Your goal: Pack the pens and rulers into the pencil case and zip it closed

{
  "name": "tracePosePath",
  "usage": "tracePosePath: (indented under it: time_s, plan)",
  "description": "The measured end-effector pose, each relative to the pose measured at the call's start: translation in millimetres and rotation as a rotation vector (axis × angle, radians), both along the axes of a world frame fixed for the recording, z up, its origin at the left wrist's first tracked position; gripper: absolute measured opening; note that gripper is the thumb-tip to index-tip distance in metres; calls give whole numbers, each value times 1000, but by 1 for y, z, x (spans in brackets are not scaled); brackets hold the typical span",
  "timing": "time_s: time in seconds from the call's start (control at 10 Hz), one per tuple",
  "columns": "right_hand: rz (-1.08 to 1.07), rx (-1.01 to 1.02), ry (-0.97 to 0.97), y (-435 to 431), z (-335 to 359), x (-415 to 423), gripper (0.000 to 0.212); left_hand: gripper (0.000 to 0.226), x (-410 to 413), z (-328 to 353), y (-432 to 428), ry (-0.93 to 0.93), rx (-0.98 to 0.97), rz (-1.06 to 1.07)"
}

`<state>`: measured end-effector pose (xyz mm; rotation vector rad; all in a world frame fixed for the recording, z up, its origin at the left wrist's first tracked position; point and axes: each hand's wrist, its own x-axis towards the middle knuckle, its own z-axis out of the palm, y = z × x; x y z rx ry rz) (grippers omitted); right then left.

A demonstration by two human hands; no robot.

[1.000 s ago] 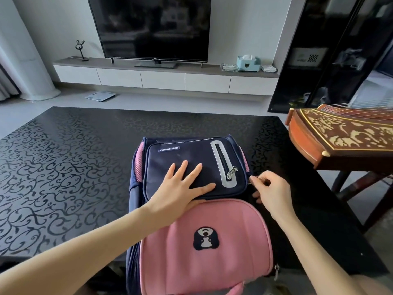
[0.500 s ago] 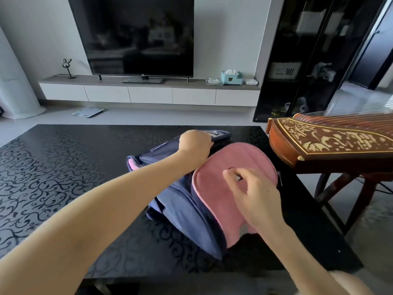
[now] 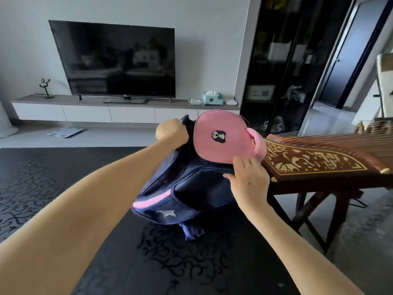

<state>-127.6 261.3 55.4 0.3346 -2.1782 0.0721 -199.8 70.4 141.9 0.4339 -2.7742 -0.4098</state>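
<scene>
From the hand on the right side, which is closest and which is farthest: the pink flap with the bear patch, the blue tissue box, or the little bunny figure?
Measured from the right hand in the head view:
1. The pink fabric flap with the bear patch, touching its fingertips, on the navy backpack.
2. The light blue tissue box, on the TV shelf, straight behind.
3. The small black bunny figure, at the shelf's far left end.

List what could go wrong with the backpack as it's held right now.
1. The backpack is tipped up on the black table, close beside the stringed instrument; a swing could knock it.
2. Only the left hand grips its top, while the right hand rests open against its side, so it might slip or topple.
</scene>
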Motion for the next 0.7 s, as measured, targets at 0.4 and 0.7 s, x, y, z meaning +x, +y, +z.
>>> tracePosePath:
  time_s: [0.4, 0.7]
  plan:
    - [-250, 101, -513, 101, 53, -125, 46, 52, -54, -48, 82, -207, 304, -514]
    - [-255, 108, -429, 86, 44, -120, 61, 37, -22, -71, 44, -186, 481, -594]
